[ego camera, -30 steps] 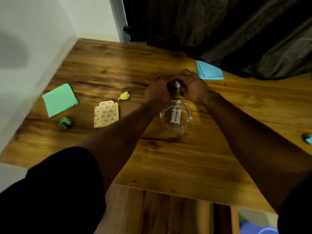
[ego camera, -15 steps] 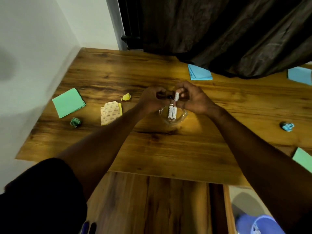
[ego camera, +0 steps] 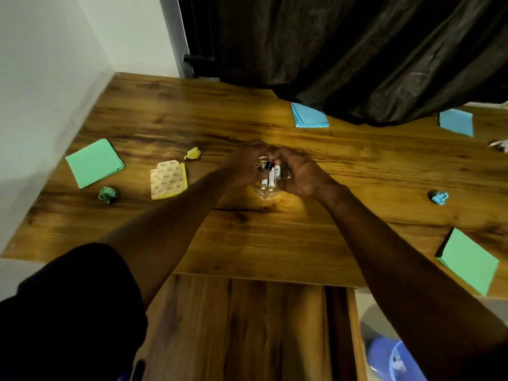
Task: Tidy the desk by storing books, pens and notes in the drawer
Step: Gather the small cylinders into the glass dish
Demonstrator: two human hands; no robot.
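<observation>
The third pen point(ego camera: 277, 170), held above the glass point(ego camera: 265, 191) half a second ago, now stands lower, inside it beside the other two pens point(ego camera: 268, 179) at the centre of the desk point(ego camera: 247, 237). My right hand point(ego camera: 299, 174) pinches its top; my left hand point(ego camera: 243, 166) curls round the rim. The yellow notes point(ego camera: 168, 180) lie at nine o'clock.

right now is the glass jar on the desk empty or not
Not empty: at least two white pens stand in the glass jar, seen through its clear wall.
</observation>
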